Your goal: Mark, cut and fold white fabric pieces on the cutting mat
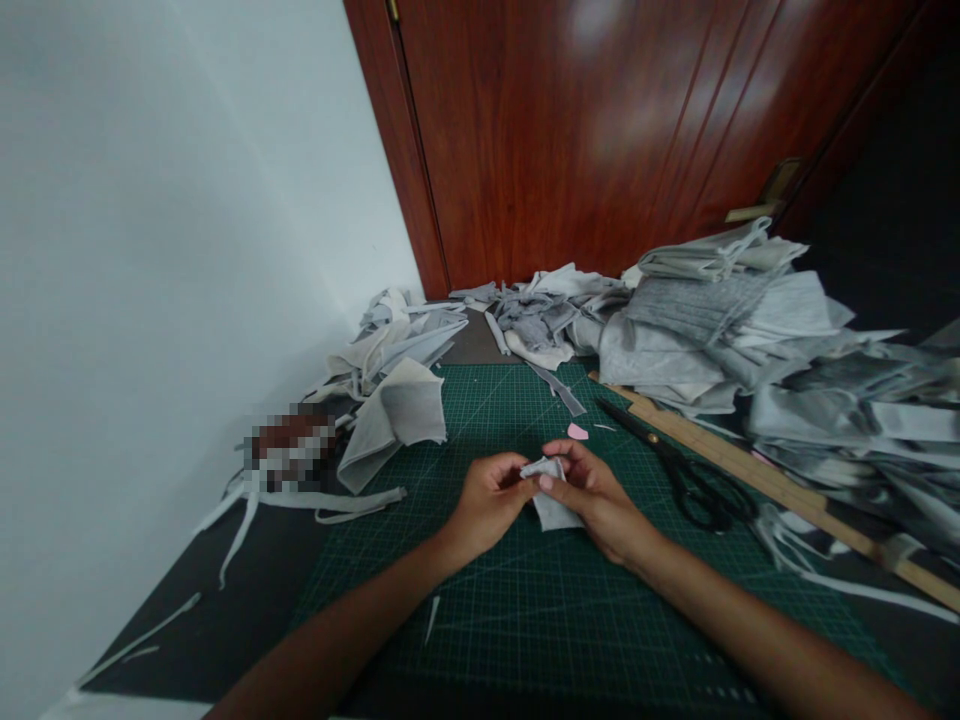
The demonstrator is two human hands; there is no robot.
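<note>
A small piece of light grey fabric is held between my two hands, above the green cutting mat. My left hand pinches its left edge, thumb on top. From the other side, my right hand grips the upper right part, with its thumb pressed on the cloth. The fabric looks folded at the top; the fingertips behind it are partly hidden. Black-handled scissors lie to the right of my hands. Just beyond the fingers lies a small pink scrap.
Grey fabric piles stand at the right, the back and the left. A wooden ruler runs diagonally beside the scissors. Thin fabric strips lie at the left. A white wall and a wooden door bound the table.
</note>
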